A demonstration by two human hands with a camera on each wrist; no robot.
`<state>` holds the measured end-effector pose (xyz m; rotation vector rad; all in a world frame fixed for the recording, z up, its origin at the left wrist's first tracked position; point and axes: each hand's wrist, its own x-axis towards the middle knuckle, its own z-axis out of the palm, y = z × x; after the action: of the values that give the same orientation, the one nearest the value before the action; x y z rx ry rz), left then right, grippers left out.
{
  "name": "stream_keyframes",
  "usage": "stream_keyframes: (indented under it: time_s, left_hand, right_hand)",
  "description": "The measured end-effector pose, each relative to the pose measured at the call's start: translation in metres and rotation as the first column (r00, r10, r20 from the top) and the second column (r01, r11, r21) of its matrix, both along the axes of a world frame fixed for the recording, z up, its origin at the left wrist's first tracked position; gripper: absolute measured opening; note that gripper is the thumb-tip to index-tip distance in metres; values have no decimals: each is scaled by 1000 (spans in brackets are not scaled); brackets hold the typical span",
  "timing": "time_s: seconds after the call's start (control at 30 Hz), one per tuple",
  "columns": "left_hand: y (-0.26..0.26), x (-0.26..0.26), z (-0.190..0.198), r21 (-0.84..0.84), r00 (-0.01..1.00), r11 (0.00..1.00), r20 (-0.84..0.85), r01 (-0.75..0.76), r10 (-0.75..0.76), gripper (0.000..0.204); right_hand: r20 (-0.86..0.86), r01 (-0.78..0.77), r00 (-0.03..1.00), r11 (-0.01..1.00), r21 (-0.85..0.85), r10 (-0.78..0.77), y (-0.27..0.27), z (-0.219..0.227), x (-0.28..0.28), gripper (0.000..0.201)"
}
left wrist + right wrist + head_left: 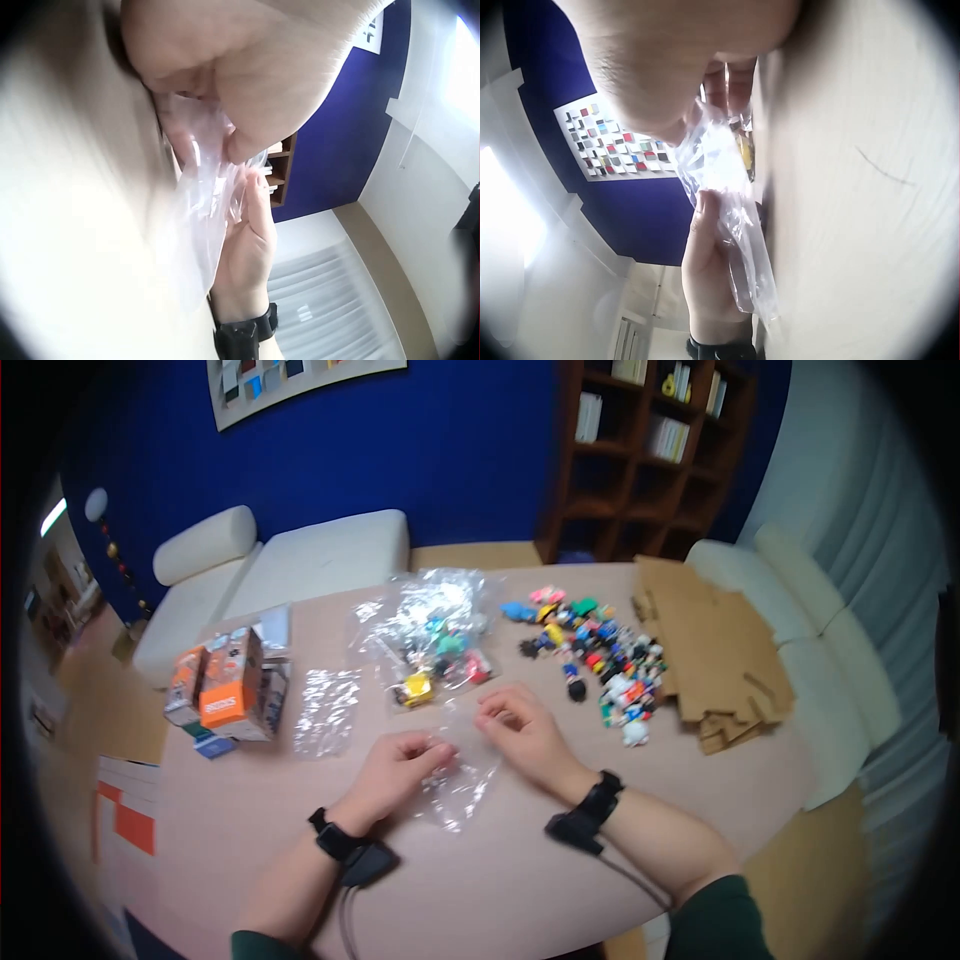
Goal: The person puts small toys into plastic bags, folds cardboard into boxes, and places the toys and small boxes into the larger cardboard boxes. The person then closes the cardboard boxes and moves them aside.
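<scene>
A clear plastic bag (462, 790) spans the space between my two hands low over the table, its loose lower part hanging toward me. My left hand (392, 775) pinches one side of the bag between thumb and curled fingers. On the other side, my right hand (532, 738) pinches the bag's upper edge. The left wrist view shows the crumpled film (196, 225) running out from under the left hand (247, 60). From the right wrist, the shiny film (739, 247) stretches between both thumbs. No toy shows inside this bag.
Beyond my hands lies a large clear bag (440, 595) with small colourful toys. Loose toy figures (600, 655) are heaped to the right, beside flattened cardboard (715, 640). At left stand orange boxes (232, 685) near another flat clear bag (327, 712).
</scene>
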<state>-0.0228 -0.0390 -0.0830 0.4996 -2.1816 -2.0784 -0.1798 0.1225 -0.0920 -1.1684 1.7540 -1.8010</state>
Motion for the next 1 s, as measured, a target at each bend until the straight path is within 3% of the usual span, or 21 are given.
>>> stream_keyframes:
  time_s: [0.07, 0.23, 0.3, 0.33, 0.4, 0.53, 0.63, 0.7, 0.87, 0.93, 1.0]
  left_hand:
    - [-3, -6, -4, 11, 997, 1000, -71, -21, 22, 21]
    - [-6, -2, -5, 12, 1000, 1000, -14, -7, 7, 21]
    - [-5, -1, -3, 42, 999, 999, -36, -9, 11, 21]
    - [-5, -1, -2, 56, 999, 998, -44, 2, 0, 22]
    - [-8, 0, -2, 45, 999, 999, -49, 15, -13, 22]
    - [-8, -1, -3, 50, 996, 998, -88, 36, -31, 23]
    - [-9, -4, -9, 41, 996, 998, -84, 43, -40, 22]
    - [-9, -3, -8, 27, 994, 998, -98, 52, -49, 22]
    - [-8, -4, -12, 2, 991, 999, -125, 54, -53, 20]
    - [-5, -3, -14, 1, 985, 1000, -173, 2, -1, 24]
    - [0, -1, -13, 25, 973, 1000, -229, -17, 22, 22]
  right_hand:
    - [-269, 122, 956, 993, 9, -115, 4, 9, -1, 12]
    - [-371, 147, 924, 981, 125, -91, 10, 35, 12, 13]
    - [-558, 226, 815, 973, 54, -159, 9, 45, 17, 16]
    - [-566, 214, 812, 975, 63, -142, 10, 47, 16, 16]
    - [-701, 169, 713, 962, 214, 31, 14, 52, 13, 20]
    - [-683, 210, 730, 939, 273, 35, 15, 59, 22, 24]
    - [-705, 234, 709, 950, 206, -22, 15, 70, 26, 28]
    - [-541, 185, 838, 897, 402, 70, 18, 81, 31, 29]
    - [-543, 157, 817, 830, 535, 195, 28, 97, 25, 29]
    - [-256, 28, 950, 769, 639, 178, 28, 101, 24, 31]
    - [-227, -12, 953, 771, 636, 203, 29, 97, 21, 31]
